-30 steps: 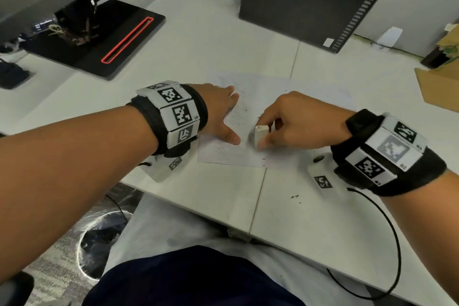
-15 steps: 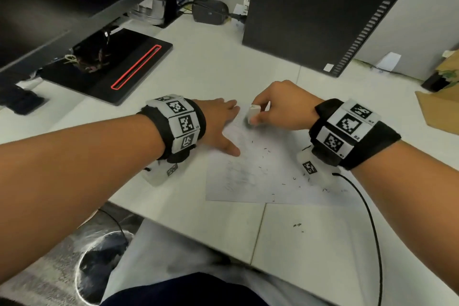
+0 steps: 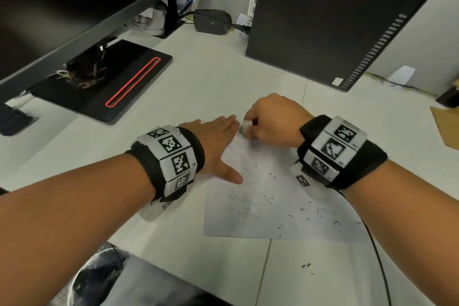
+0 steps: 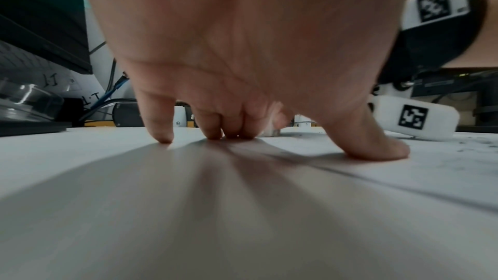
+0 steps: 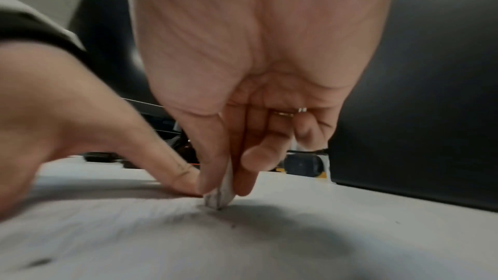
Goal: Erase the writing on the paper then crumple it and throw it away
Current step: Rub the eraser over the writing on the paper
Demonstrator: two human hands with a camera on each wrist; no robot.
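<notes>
My left hand point(image 3: 215, 141) lies flat with straight fingers on the paper point(image 3: 260, 208), at its edge toward nine o'clock. I believe it is there to hold the sheet, so that it does not slide or wrinkle when I rub. My right hand point(image 3: 272, 122) pinches the white eraser point(image 3: 244, 128) between thumb and fingers. In the right wrist view the lower corner of the eraser point(image 5: 219, 196) touches the paper point(image 5: 242, 242) at its far end, toward twelve o'clock, just beside my left fingertips. I hold it steep, probably to press hard on a small spot.

The paper lies flat on the white table point(image 3: 198, 87), in front of me, between my two forearms. Faint grey pencil lines remain on the half near my left hand, so I judge that the erasing is not finished. Dark eraser crumbs point(image 3: 270, 197) are scattered over the sheet toward four o'clock, and a few lie on the table past its near edge.

A bin point(image 3: 99, 278) lined with a dark bag stands on the floor at seven o'clock, under the table edge. I cannot tell what is inside it. It is a likely place for the crumpled paper later.
</notes>
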